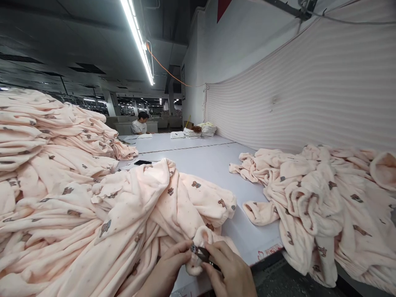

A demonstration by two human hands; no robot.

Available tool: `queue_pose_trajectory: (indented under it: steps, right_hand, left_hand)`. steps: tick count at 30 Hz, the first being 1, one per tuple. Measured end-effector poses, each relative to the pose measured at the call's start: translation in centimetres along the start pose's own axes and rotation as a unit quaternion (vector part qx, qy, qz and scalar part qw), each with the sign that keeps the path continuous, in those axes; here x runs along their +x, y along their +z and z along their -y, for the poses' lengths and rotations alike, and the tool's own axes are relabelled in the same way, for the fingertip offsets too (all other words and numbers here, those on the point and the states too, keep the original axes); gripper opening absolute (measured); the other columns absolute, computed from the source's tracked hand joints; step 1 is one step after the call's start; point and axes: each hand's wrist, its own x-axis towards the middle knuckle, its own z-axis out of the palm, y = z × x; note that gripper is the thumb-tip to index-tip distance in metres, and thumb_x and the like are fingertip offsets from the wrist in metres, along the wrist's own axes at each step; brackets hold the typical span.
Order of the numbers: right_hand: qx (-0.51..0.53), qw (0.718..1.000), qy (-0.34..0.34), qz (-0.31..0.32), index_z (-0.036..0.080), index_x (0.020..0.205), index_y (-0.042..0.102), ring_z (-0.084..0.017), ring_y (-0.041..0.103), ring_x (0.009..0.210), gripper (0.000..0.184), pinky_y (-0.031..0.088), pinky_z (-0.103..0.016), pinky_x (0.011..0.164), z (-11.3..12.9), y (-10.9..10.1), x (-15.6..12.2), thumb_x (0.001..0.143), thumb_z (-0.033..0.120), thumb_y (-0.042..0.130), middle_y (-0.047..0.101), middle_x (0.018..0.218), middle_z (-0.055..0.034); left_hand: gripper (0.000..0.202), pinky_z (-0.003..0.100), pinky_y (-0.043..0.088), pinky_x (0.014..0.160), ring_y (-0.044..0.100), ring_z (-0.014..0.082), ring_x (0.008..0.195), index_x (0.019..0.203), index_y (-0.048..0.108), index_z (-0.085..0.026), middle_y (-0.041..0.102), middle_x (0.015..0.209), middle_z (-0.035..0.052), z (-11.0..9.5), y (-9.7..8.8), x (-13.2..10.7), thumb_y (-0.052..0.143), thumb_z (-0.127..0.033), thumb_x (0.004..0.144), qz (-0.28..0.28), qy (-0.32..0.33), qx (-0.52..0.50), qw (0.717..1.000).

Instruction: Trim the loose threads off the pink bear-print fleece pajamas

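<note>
A pale pink fleece garment (173, 202) with small brown bear prints lies bunched on the white table (213, 165) in front of me. My left hand (168, 268) pinches a rounded cuff of this garment (201, 239) at the bottom centre. My right hand (230, 270) is closed on a small dark metal tool, likely thread snips (202, 252), whose tip touches the cuff. Both hands meet at the table's near edge.
A tall stack of the same pink garments (46, 144) rises on the left. Another loose heap (324, 202) lies at the right against a white padded wall. A dark phone (142, 162) rests on the table. A person (140, 123) sits at the far end near folded piles (198, 130).
</note>
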Motion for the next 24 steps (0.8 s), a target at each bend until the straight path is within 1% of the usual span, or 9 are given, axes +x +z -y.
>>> queue_pose_trajectory:
  steps: [2,4,9,11,14,16,18,21,24]
  right_hand:
    - [0.008,1.0,0.004,-0.016,0.028,0.114,0.064,-0.02,0.067,0.077,0.031,0.053,-0.024,0.064,-0.1,0.1,-0.1,0.085,0.024,0.056,0.069,0.09,-0.0036]
    - [0.074,0.996,0.029,-0.044,0.029,0.109,0.067,-0.019,0.067,0.079,0.026,0.052,-0.023,0.065,-0.4,0.3,0.0,0.087,0.025,0.053,0.069,0.088,-0.0035]
    - [0.252,0.959,0.084,-0.097,0.026,0.1,0.072,-0.02,0.067,0.085,0.02,0.054,-0.026,0.075,-1.1,0.9,0.0,0.086,0.032,0.059,0.07,0.089,-0.005]
    - [0.313,0.934,0.121,-0.12,0.024,0.105,0.069,-0.021,0.067,0.089,0.026,0.056,-0.028,0.076,-1.3,1.3,-0.2,0.082,0.036,0.063,0.07,0.097,-0.007]
    - [0.372,0.895,0.196,-0.146,0.024,0.121,0.056,-0.023,0.061,0.108,0.045,0.055,-0.029,0.081,-1.5,1.6,0.1,0.079,0.039,0.064,0.063,0.119,-0.0097]
    - [0.34,0.913,0.2,-0.105,0.023,0.118,0.057,-0.023,0.059,0.109,0.04,0.053,-0.03,0.084,-1.6,1.4,0.8,0.081,0.037,0.062,0.063,0.116,-0.0091]
    - [0.292,0.938,0.173,-0.066,0.02,0.102,0.064,-0.022,0.062,0.096,0.023,0.052,-0.029,0.082,-1.6,1.2,1.5,0.083,0.032,0.057,0.066,0.099,-0.0069]
    - [0.225,0.962,0.142,-0.067,0.019,0.083,0.063,-0.019,0.061,0.079,0.008,0.049,-0.026,0.071,-1.2,1.5,1.6,0.081,0.022,0.055,0.063,0.081,-0.0029]
    - [0.181,0.97,0.131,-0.091,0.02,0.078,0.062,-0.016,0.058,0.067,0.007,0.046,-0.023,0.061,-1.0,2.6,0.7,0.076,0.017,0.057,0.06,0.071,0.0003]
  left_hand:
    - [0.03,0.034,0.039,0.095,0.061,0.0238,0.103,0.105,0.072,-0.019,0.073,0.103,0.007,-0.2,0.2,0.0,0.066,-0.022,0.076,-0.007,-0.009,0.009,1.0]
    - [0.029,0.036,0.038,0.098,0.06,0.0251,0.106,0.102,0.073,-0.02,0.073,0.104,0.0071,-0.3,0.3,0.1,0.07,-0.025,0.075,-0.011,-0.018,0.014,1.0]
    - [0.036,0.039,0.038,0.1,0.061,0.0268,0.107,0.109,0.07,-0.022,0.072,0.107,0.0076,-0.1,0.1,0.3,0.072,-0.024,0.073,0.007,-0.011,0.01,1.0]
    - [0.041,0.039,0.039,0.1,0.06,0.0269,0.108,0.114,0.067,-0.023,0.071,0.109,0.0074,0.0,0.1,0.4,0.072,-0.022,0.073,0.033,-0.01,0.02,0.999]
    - [0.043,0.039,0.038,0.1,0.056,0.0276,0.114,0.117,0.066,-0.021,0.07,0.11,0.0081,-0.4,0.7,0.5,0.069,-0.018,0.074,0.061,-0.008,0.026,0.998]
    - [0.044,0.038,0.038,0.101,0.054,0.0277,0.117,0.117,0.066,-0.021,0.07,0.112,0.0082,-0.6,1.3,0.5,0.07,-0.017,0.073,0.073,-0.005,0.026,0.997]
    - [0.047,0.037,0.039,0.1,0.055,0.0283,0.115,0.115,0.067,-0.02,0.069,0.112,0.0083,-0.5,1.8,0.5,0.074,-0.02,0.068,0.059,0.002,0.023,0.998]
    - [0.043,0.036,0.044,0.093,0.06,0.0274,0.107,0.106,0.069,-0.02,0.071,0.107,0.0081,-0.1,1.9,0.6,0.079,-0.026,0.065,-0.037,0.028,0.003,0.999]
    - [0.038,0.033,0.049,0.089,0.064,0.0243,0.102,0.105,0.069,-0.023,0.072,0.107,0.0056,0.2,1.5,0.8,0.077,-0.025,0.067,-0.118,0.035,-0.07,0.99]
